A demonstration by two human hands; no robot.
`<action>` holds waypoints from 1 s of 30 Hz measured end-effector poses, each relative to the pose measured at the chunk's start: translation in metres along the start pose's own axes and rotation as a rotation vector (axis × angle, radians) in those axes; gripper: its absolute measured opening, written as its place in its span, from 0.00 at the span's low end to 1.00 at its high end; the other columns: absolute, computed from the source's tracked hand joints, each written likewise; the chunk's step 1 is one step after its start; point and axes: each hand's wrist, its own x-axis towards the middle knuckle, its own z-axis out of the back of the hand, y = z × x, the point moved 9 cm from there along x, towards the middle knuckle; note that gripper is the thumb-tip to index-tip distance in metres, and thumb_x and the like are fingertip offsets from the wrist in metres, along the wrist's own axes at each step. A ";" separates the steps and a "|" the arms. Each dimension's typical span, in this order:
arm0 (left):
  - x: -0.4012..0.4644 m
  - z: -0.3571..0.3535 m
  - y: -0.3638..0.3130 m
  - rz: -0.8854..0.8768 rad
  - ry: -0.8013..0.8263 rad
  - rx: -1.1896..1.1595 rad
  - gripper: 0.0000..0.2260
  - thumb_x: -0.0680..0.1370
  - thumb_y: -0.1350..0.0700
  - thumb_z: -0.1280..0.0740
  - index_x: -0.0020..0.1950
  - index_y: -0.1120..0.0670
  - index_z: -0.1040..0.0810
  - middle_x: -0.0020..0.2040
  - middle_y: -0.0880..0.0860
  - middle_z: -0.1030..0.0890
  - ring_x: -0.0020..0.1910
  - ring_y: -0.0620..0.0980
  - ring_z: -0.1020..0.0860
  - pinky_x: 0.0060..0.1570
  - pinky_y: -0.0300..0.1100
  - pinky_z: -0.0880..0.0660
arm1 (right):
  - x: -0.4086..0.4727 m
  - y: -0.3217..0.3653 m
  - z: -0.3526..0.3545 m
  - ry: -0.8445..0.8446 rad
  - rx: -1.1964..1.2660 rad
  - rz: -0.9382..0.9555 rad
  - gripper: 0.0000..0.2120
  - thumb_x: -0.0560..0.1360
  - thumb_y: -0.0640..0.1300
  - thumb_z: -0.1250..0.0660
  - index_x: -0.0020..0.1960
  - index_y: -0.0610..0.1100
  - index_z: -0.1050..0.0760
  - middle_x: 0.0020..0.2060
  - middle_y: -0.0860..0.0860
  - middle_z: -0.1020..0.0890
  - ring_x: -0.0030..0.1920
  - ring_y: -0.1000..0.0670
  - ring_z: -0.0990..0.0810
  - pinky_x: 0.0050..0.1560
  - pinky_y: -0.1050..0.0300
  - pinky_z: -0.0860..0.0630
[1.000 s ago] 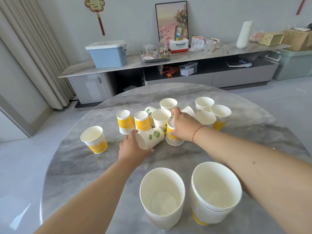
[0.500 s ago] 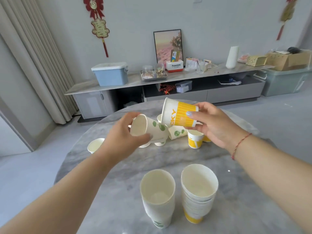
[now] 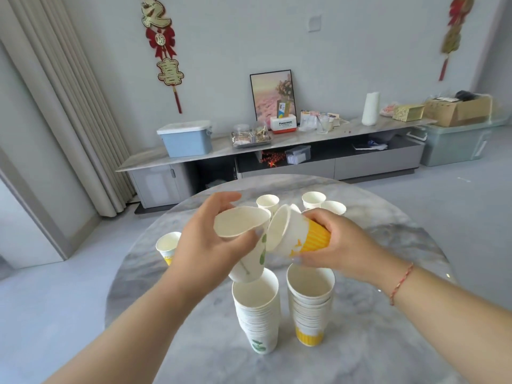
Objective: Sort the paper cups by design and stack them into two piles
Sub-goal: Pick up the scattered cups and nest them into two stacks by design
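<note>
Two tall piles of paper cups stand at the near middle of the round marble table (image 3: 388, 342): a green-leaf pile (image 3: 257, 314) on the left and a yellow-striped pile (image 3: 310, 309) on the right. My left hand (image 3: 205, 245) grips a green-leaf cup (image 3: 246, 245), tilted, its base just above the leaf pile's mouth. My right hand (image 3: 340, 245) holds a yellow-striped cup (image 3: 299, 234) tipped on its side above the yellow pile. The two held cups nearly touch.
Loose cups stand upright at the table's far side (image 3: 313, 199) and one yellow cup at the left edge (image 3: 167, 245), partly hidden behind my left wrist. Beyond the table runs a low cabinet (image 3: 277, 151) with a blue box (image 3: 185, 138) and clutter.
Both hands lifted a cup from the far cluster and carried them toward me, down over the two piles. The camera view has tilted up.
</note>
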 end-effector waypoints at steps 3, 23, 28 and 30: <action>-0.010 0.003 0.017 0.012 -0.029 -0.030 0.29 0.60 0.36 0.29 0.60 0.40 0.28 0.52 0.43 0.22 0.51 0.41 0.22 0.51 0.42 0.24 | -0.008 -0.017 -0.008 0.028 0.349 -0.006 0.37 0.51 0.65 0.23 0.56 0.53 0.28 0.53 0.50 0.20 0.52 0.55 0.21 0.52 0.57 0.22; -0.041 -0.065 0.066 -0.120 0.362 0.519 0.39 0.68 0.25 0.62 0.75 0.41 0.44 0.73 0.39 0.39 0.72 0.42 0.44 0.70 0.39 0.46 | -0.032 -0.045 -0.028 0.177 -0.345 0.109 0.46 0.63 0.79 0.61 0.74 0.56 0.47 0.68 0.68 0.43 0.66 0.76 0.51 0.63 0.81 0.57; -0.011 -0.024 0.091 0.013 0.131 0.410 0.35 0.72 0.30 0.54 0.72 0.47 0.36 0.71 0.45 0.33 0.71 0.46 0.40 0.67 0.39 0.44 | 0.003 -0.067 0.009 -0.070 -0.210 -0.017 0.30 0.76 0.64 0.48 0.70 0.47 0.35 0.65 0.55 0.29 0.62 0.57 0.34 0.57 0.71 0.40; 0.002 -0.010 0.118 0.132 0.068 0.466 0.28 0.77 0.36 0.48 0.71 0.51 0.33 0.70 0.50 0.30 0.71 0.51 0.40 0.67 0.43 0.43 | 0.018 -0.085 0.016 -0.110 -0.206 -0.067 0.22 0.79 0.52 0.44 0.70 0.44 0.34 0.65 0.47 0.26 0.60 0.52 0.29 0.58 0.63 0.38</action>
